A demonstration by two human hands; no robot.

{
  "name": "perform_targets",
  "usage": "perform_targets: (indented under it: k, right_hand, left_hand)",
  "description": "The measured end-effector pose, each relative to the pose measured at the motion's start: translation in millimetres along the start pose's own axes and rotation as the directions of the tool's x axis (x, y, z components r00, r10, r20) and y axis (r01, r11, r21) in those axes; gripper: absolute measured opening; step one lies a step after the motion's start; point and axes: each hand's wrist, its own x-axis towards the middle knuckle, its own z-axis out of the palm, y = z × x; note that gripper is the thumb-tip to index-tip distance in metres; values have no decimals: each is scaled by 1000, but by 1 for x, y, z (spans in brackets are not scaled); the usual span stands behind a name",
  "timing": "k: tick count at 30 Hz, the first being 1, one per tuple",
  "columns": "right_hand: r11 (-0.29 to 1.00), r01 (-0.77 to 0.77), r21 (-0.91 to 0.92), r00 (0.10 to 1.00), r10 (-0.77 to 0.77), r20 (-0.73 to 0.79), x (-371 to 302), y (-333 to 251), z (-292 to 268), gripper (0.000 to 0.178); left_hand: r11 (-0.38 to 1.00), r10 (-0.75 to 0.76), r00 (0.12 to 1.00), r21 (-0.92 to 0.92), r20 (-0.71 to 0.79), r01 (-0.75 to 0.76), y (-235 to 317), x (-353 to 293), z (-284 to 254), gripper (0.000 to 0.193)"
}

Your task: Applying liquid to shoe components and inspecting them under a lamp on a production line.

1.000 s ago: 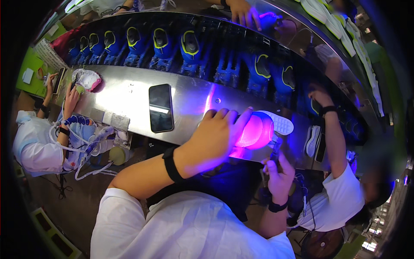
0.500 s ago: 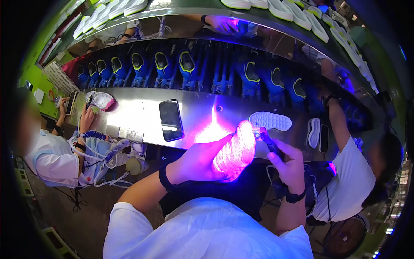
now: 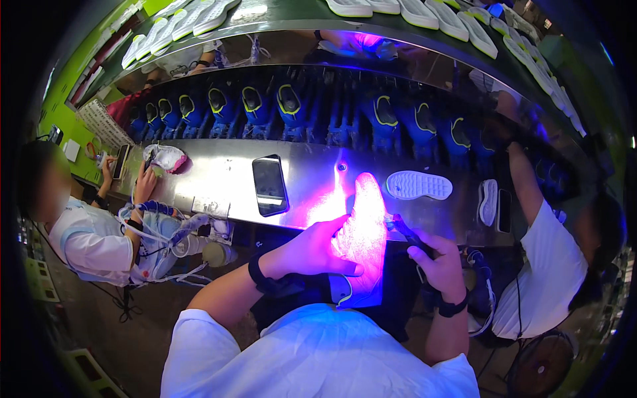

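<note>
My left hand point(image 3: 310, 251) is closed around the left side of a shoe upper point(image 3: 362, 229), which points away from me. Glaring pink-violet light washes out its surface, while its collar end hangs nearer my body. In my right hand point(image 3: 439, 266) is a dark-handled brush point(image 3: 410, 232), its tip at or close to the upper's right edge; glare hides whether they touch. Just beyond the brush, a white shoe sole point(image 3: 419, 185) lies tread up on the metal bench point(image 3: 229, 156). A black phone point(image 3: 270, 185) rests on the bench beyond my left hand.
Blue shoes point(image 3: 290, 106) on holders line the bench's far side. Above them, a shelf carries white soles point(image 3: 215, 16). One co-worker point(image 3: 99, 232) sits left, holding a white-and-pink shoe point(image 3: 166, 159); another point(image 3: 544, 278) sits right, near a sole point(image 3: 488, 202) and a second phone point(image 3: 504, 211).
My left hand has turned the upper more upright, bringing its collar end into view near my body. The brush has shifted slightly down along its right edge. The whole view has shifted a little.
</note>
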Motion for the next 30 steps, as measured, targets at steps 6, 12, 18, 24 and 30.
perform_targets:
  k: [6, 12, 18, 24, 30]
  right_hand:
    - [995, 101, 5, 995, -101, -22, 15, 20, -6, 38]
    - [1000, -27, -6, 999, 27, 32, -13, 55, -9, 40]
    - [998, -57, 32, 998, 58, -18, 29, 44, -17, 38]
    - [987, -110, 114, 979, 88, 186, -3, 38, -6, 39]
    - [993, -111, -28, 966, 114, 234, -36, 18, -8, 37]
  left_hand:
    - [948, -206, 978, -242, 28, 207, -11, 32, 8, 88]
    - [872, -272, 962, -415, 31, 260, -26, 57, 7, 67]
    - [838, -217, 976, -508, 26, 199, -24, 71, 13, 65]
    - [858, -109, 987, -512, -118, 34, -25, 38, 2, 66]
    - [821, -139, 987, -566, -85, 67, -34, 18, -4, 71]
